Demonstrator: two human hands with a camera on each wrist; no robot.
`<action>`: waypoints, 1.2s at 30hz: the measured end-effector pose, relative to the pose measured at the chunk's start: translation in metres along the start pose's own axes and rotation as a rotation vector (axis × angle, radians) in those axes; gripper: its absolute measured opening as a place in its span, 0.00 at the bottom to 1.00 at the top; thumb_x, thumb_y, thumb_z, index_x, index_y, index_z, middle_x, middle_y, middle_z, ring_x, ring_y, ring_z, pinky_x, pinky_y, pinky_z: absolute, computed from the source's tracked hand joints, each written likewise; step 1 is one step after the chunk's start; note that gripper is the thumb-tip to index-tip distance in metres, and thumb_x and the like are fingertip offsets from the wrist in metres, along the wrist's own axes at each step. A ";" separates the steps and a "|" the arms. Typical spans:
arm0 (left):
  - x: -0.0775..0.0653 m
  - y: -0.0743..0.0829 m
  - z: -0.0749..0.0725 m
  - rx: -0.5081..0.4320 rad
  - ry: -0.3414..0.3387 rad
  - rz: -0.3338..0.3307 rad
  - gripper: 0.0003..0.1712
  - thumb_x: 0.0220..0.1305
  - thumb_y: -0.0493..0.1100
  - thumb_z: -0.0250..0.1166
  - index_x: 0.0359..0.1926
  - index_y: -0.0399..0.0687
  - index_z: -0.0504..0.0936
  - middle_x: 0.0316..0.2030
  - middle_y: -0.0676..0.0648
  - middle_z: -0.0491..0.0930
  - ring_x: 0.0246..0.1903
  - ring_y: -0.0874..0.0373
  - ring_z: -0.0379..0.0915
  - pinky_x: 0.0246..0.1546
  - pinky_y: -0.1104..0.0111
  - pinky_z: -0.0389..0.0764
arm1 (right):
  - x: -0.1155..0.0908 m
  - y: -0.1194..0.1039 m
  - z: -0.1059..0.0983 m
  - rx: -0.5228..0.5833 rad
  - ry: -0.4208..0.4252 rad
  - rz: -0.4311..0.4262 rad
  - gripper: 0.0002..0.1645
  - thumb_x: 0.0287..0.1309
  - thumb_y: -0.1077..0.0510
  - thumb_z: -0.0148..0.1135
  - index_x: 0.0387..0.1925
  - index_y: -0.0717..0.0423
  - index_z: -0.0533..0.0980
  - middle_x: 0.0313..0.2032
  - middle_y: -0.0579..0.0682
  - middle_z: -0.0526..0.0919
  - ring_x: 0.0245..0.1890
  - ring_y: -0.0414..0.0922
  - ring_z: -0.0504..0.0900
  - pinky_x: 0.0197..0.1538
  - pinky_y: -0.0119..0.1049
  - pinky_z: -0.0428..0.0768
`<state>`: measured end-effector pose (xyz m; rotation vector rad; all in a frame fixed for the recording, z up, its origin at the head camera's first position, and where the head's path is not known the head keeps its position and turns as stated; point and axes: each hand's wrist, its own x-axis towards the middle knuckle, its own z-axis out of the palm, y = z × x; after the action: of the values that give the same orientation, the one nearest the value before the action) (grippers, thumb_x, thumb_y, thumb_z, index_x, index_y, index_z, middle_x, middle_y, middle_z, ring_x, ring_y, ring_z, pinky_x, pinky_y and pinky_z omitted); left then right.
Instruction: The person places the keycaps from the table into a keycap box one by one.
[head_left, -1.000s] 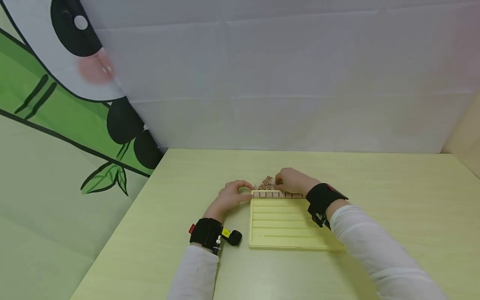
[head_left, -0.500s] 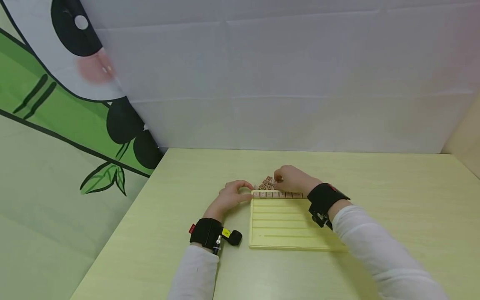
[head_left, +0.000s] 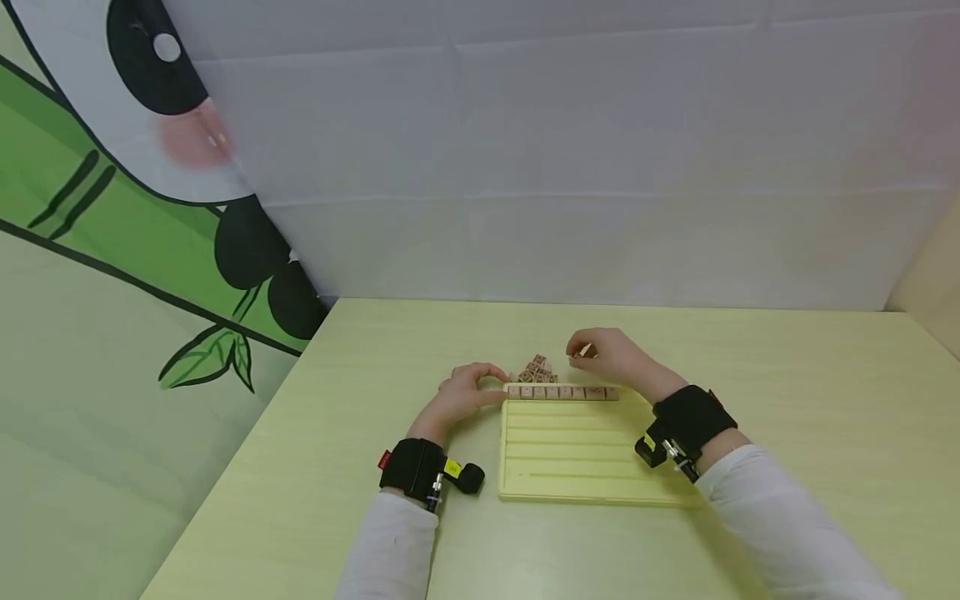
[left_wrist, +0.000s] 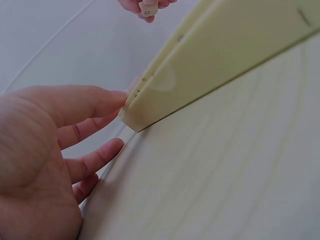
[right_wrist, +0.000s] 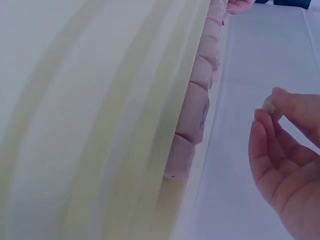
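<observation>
My left hand [head_left: 459, 397] grips the far left corner of a pale yellow ridged tray [head_left: 577, 454], thumb and index finger at the corner in the left wrist view. A row of small square tiles [head_left: 558, 392] with dark marks lies in the tray's far groove, starting from the left end. Past the tray's far edge, my right hand [head_left: 617, 360] pinches one small marked tile [left_wrist: 148, 9] between thumb and fingertips. In the right wrist view this tile [right_wrist: 269, 106] is mostly covered by fingers.
Just behind the tray's far edge lies a loose heap of tiles [head_left: 537, 369]. The pale wooden table [head_left: 375, 375] ends at a light cloth backdrop [head_left: 600, 192]. Shallow ridges run across the tray's nearer part.
My right hand has lifted away from the heap to the right, carrying a tile, and uncovers the row's right end. My left hand stays at the tray corner.
</observation>
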<state>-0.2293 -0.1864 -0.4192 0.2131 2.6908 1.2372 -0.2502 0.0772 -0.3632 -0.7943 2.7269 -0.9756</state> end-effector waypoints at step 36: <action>-0.004 -0.002 0.000 0.029 -0.002 0.009 0.13 0.55 0.51 0.67 0.42 0.57 0.82 0.62 0.44 0.70 0.66 0.41 0.56 0.64 0.39 0.45 | -0.045 0.014 -0.003 0.367 0.272 0.101 0.23 0.66 0.53 0.54 0.57 0.62 0.70 0.50 0.61 0.77 0.47 0.52 0.79 0.53 0.49 0.77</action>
<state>-0.2256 -0.1888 -0.4200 0.2306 2.7108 1.2005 -0.2188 0.1115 -0.3721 -0.4836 2.6380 -1.5997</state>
